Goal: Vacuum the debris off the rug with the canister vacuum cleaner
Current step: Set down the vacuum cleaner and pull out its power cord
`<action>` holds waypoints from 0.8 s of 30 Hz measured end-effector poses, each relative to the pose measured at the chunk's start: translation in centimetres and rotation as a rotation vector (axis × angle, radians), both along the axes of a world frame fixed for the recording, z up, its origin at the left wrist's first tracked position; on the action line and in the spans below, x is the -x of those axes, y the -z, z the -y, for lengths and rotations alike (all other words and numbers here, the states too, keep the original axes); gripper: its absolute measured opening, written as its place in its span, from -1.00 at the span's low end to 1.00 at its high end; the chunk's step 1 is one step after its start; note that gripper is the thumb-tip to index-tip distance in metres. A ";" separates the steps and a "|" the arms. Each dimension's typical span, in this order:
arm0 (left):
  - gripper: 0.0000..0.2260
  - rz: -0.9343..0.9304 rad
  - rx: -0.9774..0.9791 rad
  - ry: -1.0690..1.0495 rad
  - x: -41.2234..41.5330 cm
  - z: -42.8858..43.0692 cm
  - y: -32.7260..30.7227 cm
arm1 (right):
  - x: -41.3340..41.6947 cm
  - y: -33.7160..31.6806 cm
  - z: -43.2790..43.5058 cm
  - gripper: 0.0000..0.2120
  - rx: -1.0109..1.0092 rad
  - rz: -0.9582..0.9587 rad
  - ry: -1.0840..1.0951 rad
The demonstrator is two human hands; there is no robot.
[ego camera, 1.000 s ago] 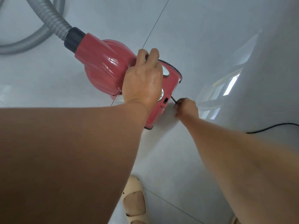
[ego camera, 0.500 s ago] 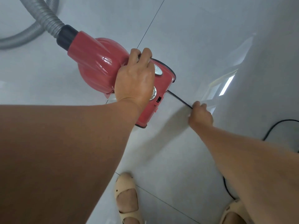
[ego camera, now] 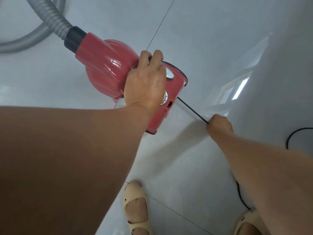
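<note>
One red canister vacuum cleaner (ego camera: 118, 68) sits on the pale glossy tiled floor (ego camera: 211, 31), left hand (ego camera: 145, 83) clamped round its top handle while the right hand (ego camera: 220, 123) pinches the taut black power cord (ego camera: 192, 110) drawn from its rear. Grey hose (ego camera: 50, 17) trails away. Judging by this, only setup: no rug in sight, vacuuming not begun

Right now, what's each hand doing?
Left hand: closed on the red vacuum canister.
Right hand: closed on the black power cord.
</note>
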State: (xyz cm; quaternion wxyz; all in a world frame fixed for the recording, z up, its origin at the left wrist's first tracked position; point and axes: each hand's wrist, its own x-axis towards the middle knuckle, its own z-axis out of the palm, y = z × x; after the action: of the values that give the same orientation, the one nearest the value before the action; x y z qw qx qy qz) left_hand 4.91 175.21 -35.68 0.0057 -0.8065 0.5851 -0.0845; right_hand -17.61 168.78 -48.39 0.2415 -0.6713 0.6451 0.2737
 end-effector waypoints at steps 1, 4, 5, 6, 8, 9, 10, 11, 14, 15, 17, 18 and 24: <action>-0.82 0.007 -0.001 -0.001 0.0 -0.1 0.1 | 1.6 -0.5 -0.1 -0.73 -0.008 -0.069 -0.019; -0.82 0.018 0.002 -0.014 -0.1 -0.1 0.2 | 3.4 -1.8 -0.1 -0.70 -0.019 -0.189 -0.087; -0.81 0.018 0.000 -0.017 -0.1 -0.1 0.0 | 2.6 -1.8 -0.1 -0.70 -0.023 -0.190 -0.089; -0.81 0.017 -0.007 -0.020 0.0 0.0 -0.2 | 1.4 -1.7 -0.1 -0.70 -0.014 -0.147 -0.092; -0.82 0.017 -0.018 -0.022 0.0 0.0 -0.2 | -2.1 -0.6 0.1 -0.66 0.008 0.091 -0.105; -0.81 0.028 -0.015 -0.020 -0.2 0.0 0.0 | -4.6 0.1 0.5 -0.61 -0.019 0.237 -0.103; -0.79 0.026 -0.010 -0.014 -0.1 -0.1 0.2 | -6.6 0.5 0.5 -0.57 -0.071 0.349 -0.078; -0.76 0.026 -0.004 -0.011 -0.1 -0.1 0.3 | -8.7 0.9 0.6 -0.57 -0.122 0.425 -0.039; -0.73 0.014 0.010 -0.009 0.0 0.0 0.0 | -11.3 1.7 -0.2 -0.75 -0.222 0.465 0.036; -0.75 0.005 0.001 -0.009 0.0 -0.1 0.0 | -10.9 2.0 -0.5 -0.79 -0.201 0.447 0.047; -0.78 0.004 -0.013 -0.005 -0.1 -0.2 0.1 | -8.6 2.2 -0.9 -0.77 -0.105 0.367 0.055; -0.78 0.009 -0.016 -0.002 -0.1 -0.2 0.1 | -6.9 2.2 -0.8 -0.76 -0.070 0.294 0.047; -0.69 0.010 0.006 0.015 0.0 -0.2 0.2 | 2.5 0.0 -0.4 -0.77 -0.057 -0.138 -0.070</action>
State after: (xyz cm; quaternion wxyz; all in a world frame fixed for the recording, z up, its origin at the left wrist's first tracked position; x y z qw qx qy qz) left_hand 4.93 175.39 -35.87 0.0054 -0.8018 0.5907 -0.0904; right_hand -20.09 169.16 -48.44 0.2058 -0.6659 0.6282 0.3459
